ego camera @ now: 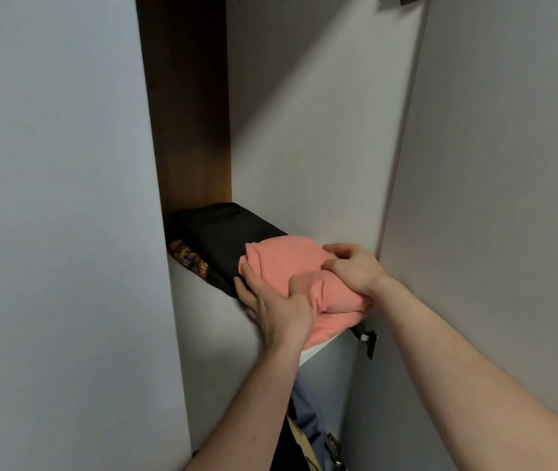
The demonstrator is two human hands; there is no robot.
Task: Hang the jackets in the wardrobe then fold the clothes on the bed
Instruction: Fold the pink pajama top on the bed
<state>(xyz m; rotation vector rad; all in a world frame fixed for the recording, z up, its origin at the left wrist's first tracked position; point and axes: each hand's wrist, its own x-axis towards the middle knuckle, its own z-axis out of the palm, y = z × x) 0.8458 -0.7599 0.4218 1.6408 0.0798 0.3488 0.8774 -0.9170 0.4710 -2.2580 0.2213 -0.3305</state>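
The left hand (272, 307) lies against the near left side of a folded pink garment (299, 277), its fingers stretched forward along the cloth and its thumb pressed into a fold on top, so that it clasps the bundle from the side. The right hand (352, 266) rests on the garment's upper right part with fingers curled down over the fabric, gripping it. The pink garment is a soft, salmon-coloured bundle, folded into a rounded, thick stack with layered edges showing at its near end; it sits on a white shelf (213, 300) inside the wardrobe, at the front right, its near edge reaching the shelf's lip. Just behind and touching it lies a folded black garment (226, 232), with a patterned, multi-coloured cloth (187, 256) peeking out along its left edge. White doors (60, 198) frame the opening on both sides, and a metal hinge (367, 338) shows below the shelf at right. Hanging clothes (304, 413) are dimly visible underneath.
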